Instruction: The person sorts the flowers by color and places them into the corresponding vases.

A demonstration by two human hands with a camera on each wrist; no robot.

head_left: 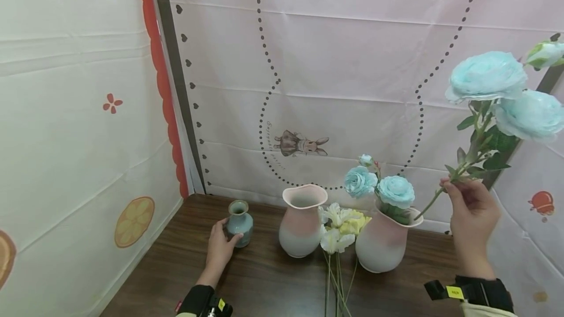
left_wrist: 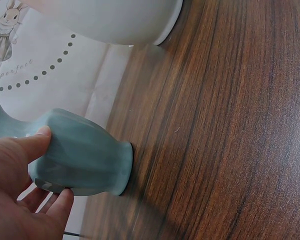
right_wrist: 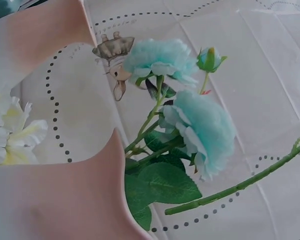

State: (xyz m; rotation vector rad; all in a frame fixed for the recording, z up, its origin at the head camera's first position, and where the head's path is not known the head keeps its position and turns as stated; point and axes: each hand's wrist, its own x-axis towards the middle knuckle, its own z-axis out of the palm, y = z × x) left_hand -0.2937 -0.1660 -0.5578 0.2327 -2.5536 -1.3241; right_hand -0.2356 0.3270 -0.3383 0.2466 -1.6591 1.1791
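My left hand grips a small teal vase that stands upright on the table; in the left wrist view the thumb and fingers wrap its glazed body. On the right, my right hand pinches the green stem of a pale blue artificial flower spray with large blooms and a bud. Its bare stem end hangs near the rim of the right pink-and-white vase. Blue flowers stand in that vase, with leaves over its rim.
Another pink-and-white vase stands between the teal vase and the right one. White and yellow flowers with long thin stems lie between the two larger vases. Behind is a printed cloth wall at the wooden table's back edge.
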